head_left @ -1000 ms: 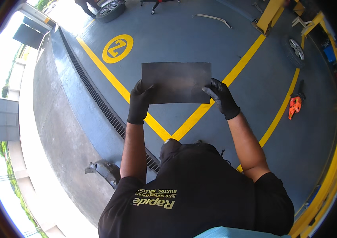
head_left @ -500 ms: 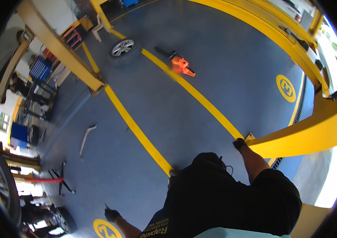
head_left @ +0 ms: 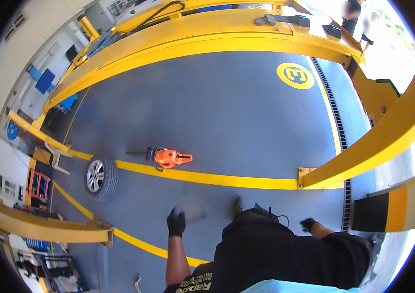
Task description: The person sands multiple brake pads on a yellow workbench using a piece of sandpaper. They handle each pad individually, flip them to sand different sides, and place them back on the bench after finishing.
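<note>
An orange chainsaw [head_left: 170, 158] lies on the blue-grey floor ahead of me, its dark bar pointing left. To its left a car wheel [head_left: 101, 177] with a silver rim rests across a yellow floor line. My left hand [head_left: 176, 223], in a black glove, hangs over the floor short of the chainsaw, with its thumb and fingers apart. A blurred grey-brown shape [head_left: 192, 212] shows beside that hand; I cannot make out what it is. Low at my right side is my right hand [head_left: 308, 224], also black-gloved, its fingers too small and dark to read. Neither hand touches the chainsaw or wheel.
A yellow lift frame [head_left: 207, 41] spans the far side. A yellow post [head_left: 368, 146] stands at my right, bolted by a base plate [head_left: 306, 177], near a floor drain grate [head_left: 332, 105]. Another yellow post [head_left: 46, 227] is at left. People [head_left: 351, 17] stand far right.
My view has turned right, bringing the chainsaw and wheel lower and left in the picture. My left hand has come forward; the right has moved off the base plate in view.
</note>
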A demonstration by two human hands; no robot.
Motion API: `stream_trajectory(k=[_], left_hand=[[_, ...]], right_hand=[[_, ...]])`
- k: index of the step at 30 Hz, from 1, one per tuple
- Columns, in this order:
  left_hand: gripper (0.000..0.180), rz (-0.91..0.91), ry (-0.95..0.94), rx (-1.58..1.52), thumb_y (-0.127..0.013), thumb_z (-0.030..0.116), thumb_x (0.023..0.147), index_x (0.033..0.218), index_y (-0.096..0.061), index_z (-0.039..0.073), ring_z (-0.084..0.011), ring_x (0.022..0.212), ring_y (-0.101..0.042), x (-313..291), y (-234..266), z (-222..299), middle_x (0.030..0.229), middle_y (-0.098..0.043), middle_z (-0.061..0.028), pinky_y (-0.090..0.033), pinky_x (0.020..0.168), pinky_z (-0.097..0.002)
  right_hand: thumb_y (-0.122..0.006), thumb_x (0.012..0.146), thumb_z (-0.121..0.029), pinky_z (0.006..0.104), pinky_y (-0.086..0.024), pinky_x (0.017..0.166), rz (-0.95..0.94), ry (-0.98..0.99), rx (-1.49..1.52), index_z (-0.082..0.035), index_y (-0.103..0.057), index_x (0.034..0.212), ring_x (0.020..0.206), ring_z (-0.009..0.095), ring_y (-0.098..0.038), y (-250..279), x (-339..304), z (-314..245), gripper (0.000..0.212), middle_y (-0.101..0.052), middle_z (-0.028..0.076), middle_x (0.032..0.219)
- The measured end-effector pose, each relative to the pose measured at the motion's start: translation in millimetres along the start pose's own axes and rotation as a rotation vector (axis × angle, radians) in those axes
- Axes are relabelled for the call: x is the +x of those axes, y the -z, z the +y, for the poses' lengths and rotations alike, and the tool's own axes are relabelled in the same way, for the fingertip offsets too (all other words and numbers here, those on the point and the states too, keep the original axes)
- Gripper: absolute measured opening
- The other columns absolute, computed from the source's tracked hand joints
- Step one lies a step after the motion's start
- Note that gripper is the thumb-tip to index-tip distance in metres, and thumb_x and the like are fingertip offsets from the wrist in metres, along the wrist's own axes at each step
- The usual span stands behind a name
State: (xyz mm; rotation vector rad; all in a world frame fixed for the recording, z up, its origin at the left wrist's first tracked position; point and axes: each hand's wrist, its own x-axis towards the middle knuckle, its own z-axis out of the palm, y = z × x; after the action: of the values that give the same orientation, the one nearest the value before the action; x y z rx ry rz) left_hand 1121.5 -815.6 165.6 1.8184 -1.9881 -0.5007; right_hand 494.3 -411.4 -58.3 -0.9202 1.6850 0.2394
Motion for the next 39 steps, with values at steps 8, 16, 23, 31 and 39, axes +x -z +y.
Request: stream_trajectory(k=[8,16,23,31,39], left_hand=[[0.038,-0.509,-0.354,-0.768,-0.07,0.009,0.1,0.135,-0.064,-0.003,-0.012,0.081,-0.066,466.9,43.0,367.9,0.098,-0.077,-0.003,-0.057,0.078,-0.0304],[0.065,-0.735,-0.913,-0.749,-0.071,0.001,0.095,0.154,-0.046,-0.005,-0.017,0.133,-0.058,797.2,45.2,583.4,0.156,-0.053,-0.012,-0.049,0.11,-0.0308],[0.055,-0.992,-0.918,-0.507,-0.076,0.005,0.091,0.142,-0.06,-0.008,-0.0178,0.113,-0.068,973.9,-14.6,715.3,0.124,-0.073,-0.0105,-0.055,0.098,-0.0331],[0.062,-0.61,-1.386,0.036,-0.079,0.036,0.089,0.137,-0.067,-0.001,-0.0334,0.113,-0.071,1014.6,-95.7,805.6,0.124,-0.074,-0.019,-0.054,0.103,-0.0426],[0.087,-0.358,-1.652,-0.005,-0.084,0.049,0.09,0.157,-0.048,0.007,-0.036,0.144,-0.051,982.6,-63.6,745.2,0.158,-0.052,-0.0163,-0.039,0.121,-0.0498]], right_hand=[[-0.076,0.097,-0.023,0.0407,-0.06,0.091,0.947,0.66,0.337,-0.005,-0.072,0.131,0.103,0.032,-0.075,397.3,-36.6,-405.2,0.038,-0.077,0.017,0.119],[-0.07,0.102,-0.01,0.034,-0.058,0.094,1.172,0.716,0.636,-0.002,-0.07,0.134,0.108,0.02,-0.072,613.2,-36.5,-542.4,0.032,-0.073,0.012,0.126],[-0.065,0.104,-0.006,0.033,-0.054,0.1,1.553,0.694,0.878,0.002,-0.07,0.129,0.116,0.019,-0.068,763.4,-71.3,-598.7,0.027,-0.073,0.011,0.124],[-0.079,0.094,-0.022,0.04,-0.056,0.079,2.02,0.047,0.242,-0.002,-0.07,0.129,0.092,0.028,-0.071,911.0,-65.9,-644.5,0.041,-0.075,0.014,0.11],[-0.087,0.082,-0.049,0.0494,-0.052,0.091,1.877,-0.435,0.047,-0.005,-0.064,0.137,0.1,0.037,-0.068,955.4,-40.8,-666.7,0.074,-0.073,0.016,0.108]])
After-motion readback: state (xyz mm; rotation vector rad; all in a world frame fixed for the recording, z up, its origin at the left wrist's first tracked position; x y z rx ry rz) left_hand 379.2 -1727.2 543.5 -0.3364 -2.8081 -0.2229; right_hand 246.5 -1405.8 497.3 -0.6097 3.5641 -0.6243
